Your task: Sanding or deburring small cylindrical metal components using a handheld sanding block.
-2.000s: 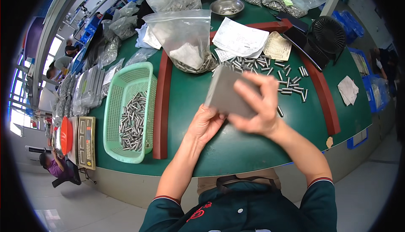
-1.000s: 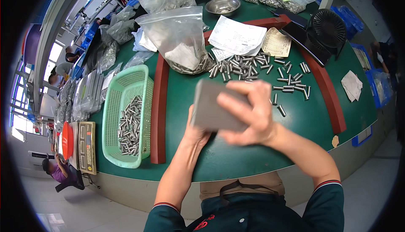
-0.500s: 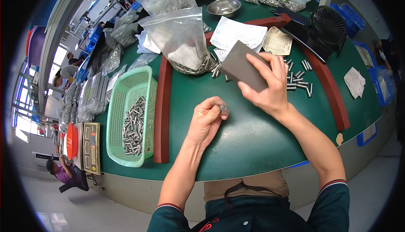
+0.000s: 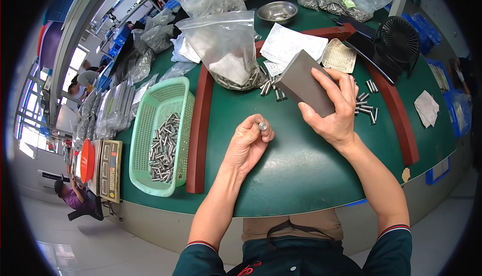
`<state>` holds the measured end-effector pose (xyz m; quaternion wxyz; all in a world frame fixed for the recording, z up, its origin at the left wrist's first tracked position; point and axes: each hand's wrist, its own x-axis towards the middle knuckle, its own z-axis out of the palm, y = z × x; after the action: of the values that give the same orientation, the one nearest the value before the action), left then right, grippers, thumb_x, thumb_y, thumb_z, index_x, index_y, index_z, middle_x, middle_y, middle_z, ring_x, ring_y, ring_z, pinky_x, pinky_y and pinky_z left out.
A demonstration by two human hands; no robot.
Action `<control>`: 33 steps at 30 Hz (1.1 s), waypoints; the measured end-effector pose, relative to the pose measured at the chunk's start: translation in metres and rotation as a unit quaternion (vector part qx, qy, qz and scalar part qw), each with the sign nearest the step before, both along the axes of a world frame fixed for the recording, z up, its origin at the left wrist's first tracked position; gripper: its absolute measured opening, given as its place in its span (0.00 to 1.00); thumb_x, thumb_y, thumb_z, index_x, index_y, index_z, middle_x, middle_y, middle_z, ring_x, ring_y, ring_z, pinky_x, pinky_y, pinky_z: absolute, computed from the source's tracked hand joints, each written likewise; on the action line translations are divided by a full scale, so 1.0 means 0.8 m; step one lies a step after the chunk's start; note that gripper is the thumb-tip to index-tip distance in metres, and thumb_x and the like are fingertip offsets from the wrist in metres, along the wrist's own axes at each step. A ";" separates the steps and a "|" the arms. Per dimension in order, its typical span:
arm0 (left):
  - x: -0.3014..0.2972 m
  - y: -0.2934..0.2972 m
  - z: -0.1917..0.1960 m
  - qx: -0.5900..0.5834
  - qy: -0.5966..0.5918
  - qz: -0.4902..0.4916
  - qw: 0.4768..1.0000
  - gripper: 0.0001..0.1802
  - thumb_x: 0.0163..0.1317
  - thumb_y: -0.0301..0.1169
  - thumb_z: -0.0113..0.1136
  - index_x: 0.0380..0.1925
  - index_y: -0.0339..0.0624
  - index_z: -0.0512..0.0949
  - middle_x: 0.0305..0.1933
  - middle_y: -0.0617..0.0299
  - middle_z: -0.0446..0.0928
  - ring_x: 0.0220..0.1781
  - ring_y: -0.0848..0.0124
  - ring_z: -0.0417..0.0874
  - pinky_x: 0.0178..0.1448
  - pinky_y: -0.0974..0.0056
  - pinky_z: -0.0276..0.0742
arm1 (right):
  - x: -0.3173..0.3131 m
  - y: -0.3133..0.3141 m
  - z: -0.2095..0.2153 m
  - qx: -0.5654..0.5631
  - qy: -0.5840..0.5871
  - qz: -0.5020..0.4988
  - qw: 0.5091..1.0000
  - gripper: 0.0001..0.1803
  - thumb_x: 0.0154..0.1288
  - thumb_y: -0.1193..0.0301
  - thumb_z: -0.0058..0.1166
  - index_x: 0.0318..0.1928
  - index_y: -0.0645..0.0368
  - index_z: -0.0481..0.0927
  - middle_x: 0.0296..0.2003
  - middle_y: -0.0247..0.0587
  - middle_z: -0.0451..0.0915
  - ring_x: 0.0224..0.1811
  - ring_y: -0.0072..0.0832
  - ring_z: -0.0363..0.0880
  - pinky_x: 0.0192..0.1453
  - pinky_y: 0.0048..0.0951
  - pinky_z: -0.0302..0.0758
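My left hand (image 4: 248, 143) is closed over the middle of the table, pinching a small metal pin (image 4: 262, 126) between thumb and fingers. Only the pin's round, shiny end shows; the rest is hidden in the fingers. Farther up and to the right, my right hand (image 4: 335, 107) grips a grey-brown rectangular block (image 4: 305, 84), tilted above the table and apart from the pin. Loose metal pins (image 4: 366, 109) lie beyond the right hand, and several more (image 4: 279, 95) lie behind the block. To the left, a pale green basket (image 4: 134, 150) holds a heap of similar pins (image 4: 164, 150).
Dark red rails (image 4: 199, 140) border the green table (image 4: 301, 175) area. A large clear bag (image 4: 231, 60) of pins, papers (image 4: 291, 42), a steel bowl (image 4: 277, 13) and a black fan (image 4: 398, 37) stand toward the back. A white cloth (image 4: 426, 108) lies right. Another person (image 4: 75, 195) sits far left.
The view has shifted slightly. My right hand has brought the block a little to the right and nearer me. The left hand still pinches the pin, its end turned slightly.
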<state>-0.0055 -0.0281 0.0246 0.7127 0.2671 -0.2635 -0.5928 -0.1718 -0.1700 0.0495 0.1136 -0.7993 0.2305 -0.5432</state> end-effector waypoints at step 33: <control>0.003 0.008 0.007 0.093 0.127 0.016 0.987 0.18 0.72 0.32 0.48 0.59 0.38 0.66 0.43 0.50 0.81 0.41 0.66 0.84 0.48 0.63 0.82 | -0.005 -0.011 -0.003 0.038 -0.008 0.022 0.999 0.32 0.39 0.66 0.67 0.51 0.58 0.80 0.45 0.42 0.75 0.46 0.36 0.71 0.52 0.36 0.65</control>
<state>-0.0032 -0.0219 0.0305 0.7221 0.2588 -0.1097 -0.6321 -0.1755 -0.1788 0.0469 0.1576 -0.7950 0.2324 -0.5377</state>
